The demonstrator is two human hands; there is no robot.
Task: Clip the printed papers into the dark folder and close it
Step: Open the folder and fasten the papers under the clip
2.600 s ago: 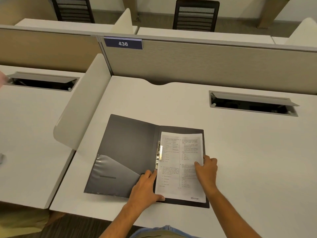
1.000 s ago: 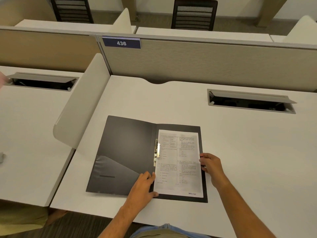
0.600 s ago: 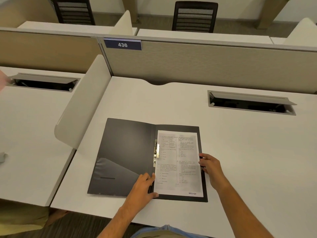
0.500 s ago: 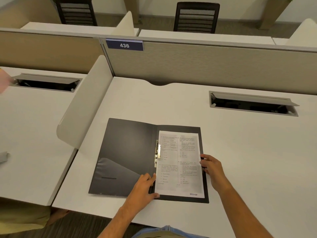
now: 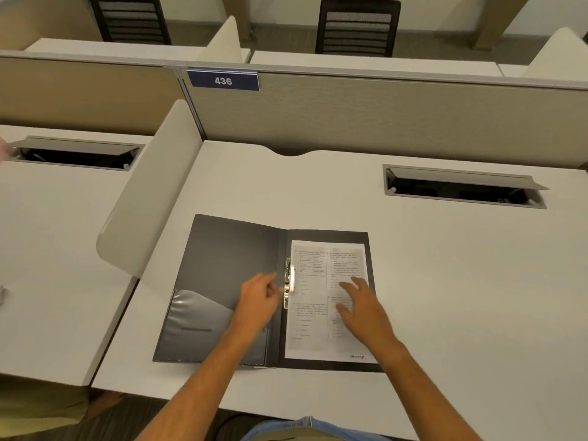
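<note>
The dark folder (image 5: 229, 259) lies open on the white desk (image 5: 445, 281), with a clear pocket (image 5: 197, 323) on its left flap. The printed papers (image 5: 313, 313) lie on its right half. A brass clip (image 5: 289, 280) runs along the spine at the papers' left edge. My left hand (image 5: 259, 299) hovers over the left flap, fingers loosely curled and fingertips close to the clip; whether they touch it is unclear. My right hand (image 5: 361, 308) rests flat on the papers with its fingers spread.
A beige partition (image 5: 381, 119) with a blue "436" label (image 5: 223, 80) closes the desk's far side. A curved side divider (image 5: 152, 192) stands to the left. An open cable tray (image 5: 461, 189) is sunk in the desk at right. Chairs stand beyond the partition.
My left hand has moved up from the folder's lower spine to beside the clip. My right hand has shifted from the papers' right edge onto the middle of the page.
</note>
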